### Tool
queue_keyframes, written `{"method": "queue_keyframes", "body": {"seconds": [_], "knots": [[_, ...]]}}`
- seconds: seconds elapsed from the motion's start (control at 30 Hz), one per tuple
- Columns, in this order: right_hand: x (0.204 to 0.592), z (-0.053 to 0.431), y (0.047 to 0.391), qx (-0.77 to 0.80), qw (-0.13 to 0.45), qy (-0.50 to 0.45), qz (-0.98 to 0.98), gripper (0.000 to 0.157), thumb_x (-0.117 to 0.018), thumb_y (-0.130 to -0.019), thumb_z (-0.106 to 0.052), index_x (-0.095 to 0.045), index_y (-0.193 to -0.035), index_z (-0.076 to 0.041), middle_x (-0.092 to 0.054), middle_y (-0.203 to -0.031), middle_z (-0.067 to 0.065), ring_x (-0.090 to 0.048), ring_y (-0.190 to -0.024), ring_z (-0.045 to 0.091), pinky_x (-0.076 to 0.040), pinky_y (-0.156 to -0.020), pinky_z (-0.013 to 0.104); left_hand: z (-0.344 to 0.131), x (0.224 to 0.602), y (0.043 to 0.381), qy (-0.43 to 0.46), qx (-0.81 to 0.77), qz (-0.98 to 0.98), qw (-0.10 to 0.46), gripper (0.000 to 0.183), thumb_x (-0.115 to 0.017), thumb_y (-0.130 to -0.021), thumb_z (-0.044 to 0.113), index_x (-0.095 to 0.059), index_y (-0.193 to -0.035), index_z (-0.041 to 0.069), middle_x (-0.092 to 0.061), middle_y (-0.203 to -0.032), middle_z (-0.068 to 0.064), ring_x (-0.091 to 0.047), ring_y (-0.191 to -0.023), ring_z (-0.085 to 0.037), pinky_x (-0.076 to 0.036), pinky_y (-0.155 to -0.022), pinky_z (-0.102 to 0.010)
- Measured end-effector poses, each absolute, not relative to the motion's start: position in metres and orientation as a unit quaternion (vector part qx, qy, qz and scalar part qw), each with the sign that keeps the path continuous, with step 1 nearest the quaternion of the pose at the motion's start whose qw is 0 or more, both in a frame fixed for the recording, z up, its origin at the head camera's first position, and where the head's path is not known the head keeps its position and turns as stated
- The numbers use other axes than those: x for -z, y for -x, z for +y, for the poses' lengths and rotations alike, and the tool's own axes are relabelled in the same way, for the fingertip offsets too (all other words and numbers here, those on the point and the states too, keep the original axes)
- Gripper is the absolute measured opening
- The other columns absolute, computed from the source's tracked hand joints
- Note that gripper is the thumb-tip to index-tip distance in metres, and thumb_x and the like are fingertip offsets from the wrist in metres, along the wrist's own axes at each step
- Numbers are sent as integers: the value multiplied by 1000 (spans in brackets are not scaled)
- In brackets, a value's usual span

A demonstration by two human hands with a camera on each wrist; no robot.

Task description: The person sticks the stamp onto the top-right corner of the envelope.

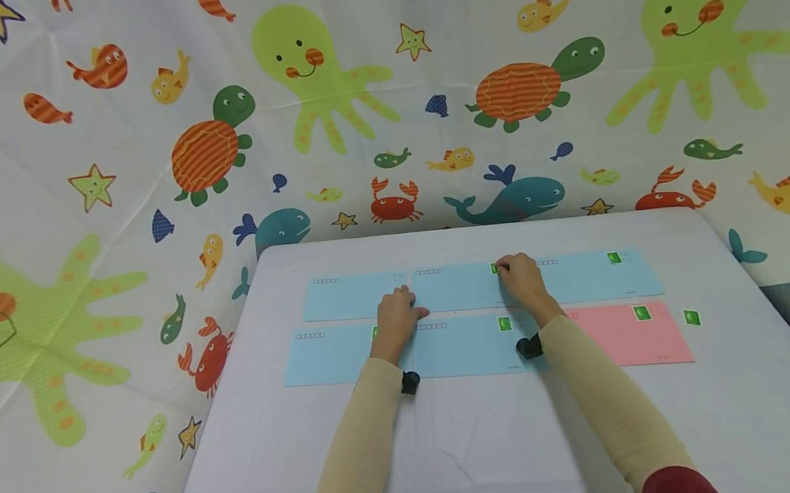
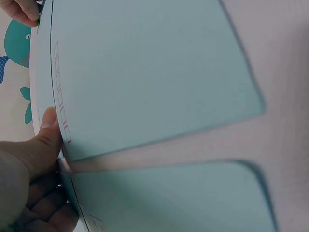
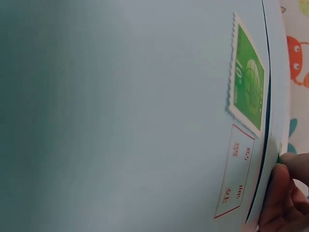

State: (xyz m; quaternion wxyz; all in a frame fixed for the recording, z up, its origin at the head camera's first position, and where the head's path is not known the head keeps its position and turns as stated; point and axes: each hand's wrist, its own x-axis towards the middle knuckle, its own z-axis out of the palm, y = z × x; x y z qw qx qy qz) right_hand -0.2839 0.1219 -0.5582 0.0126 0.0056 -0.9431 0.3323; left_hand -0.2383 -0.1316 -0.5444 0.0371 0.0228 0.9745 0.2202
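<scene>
My right hand (image 1: 525, 281) pinches a small green postage stamp (image 1: 494, 268) at the upper right corner of the back middle blue envelope (image 1: 457, 288). In the right wrist view, only a sliver of that stamp shows at the fingertips. My left hand (image 1: 395, 320) rests where the back left blue envelope (image 1: 343, 298) meets the middle one. Its thumb is extended and touches the middle envelope's left end, as the left wrist view shows. The front middle blue envelope (image 1: 462, 353) bears a green stamp (image 3: 248, 79) beside a red printed box.
A front left blue envelope (image 1: 323, 360), a back right blue envelope (image 1: 596, 281) and a pink envelope (image 1: 643, 347) each carry a green stamp. One loose stamp (image 1: 691, 317) lies right of the pink envelope. A sea-animal curtain (image 1: 355, 180) hangs behind the white table (image 1: 480, 441).
</scene>
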Motion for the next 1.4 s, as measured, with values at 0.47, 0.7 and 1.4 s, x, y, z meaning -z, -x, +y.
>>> {"method": "queue_keyframes", "body": {"seconds": [0.47, 0.7, 1.4], "knots": [[554, 124, 281, -348, 14, -1, -938, 24, -54, -102, -8, -68, -117, 5, -60, -112, 22, -54, -100, 32, -48, -93, 48, -131, 545, 239, -28, -217, 975, 30, 49, -75, -89, 30, -66, -130, 3, -56, -146, -17, -56, -131, -39, -48, -107, -46], [553, 127, 282, -363, 9, 3, -932, 26, -51, -103, -10, -65, -121, 4, -59, -116, 22, -53, -103, 32, -47, -95, 49, -130, 542, 238, -33, -214, 976, 23, 48, -75, -89, 29, -67, -129, 3, -57, -144, -18, -57, -129, -39, -50, -106, -46], [546, 145, 267, -414, 24, 41, -909, 31, -45, -107, -19, -58, -124, 3, -64, -108, 21, -62, -84, 27, -51, -73, 30, -135, 547, 238, -36, -216, 975, 34, 50, -73, -91, 30, -65, -132, 2, -56, -145, -19, -56, -130, -40, -49, -107, -46]]}}
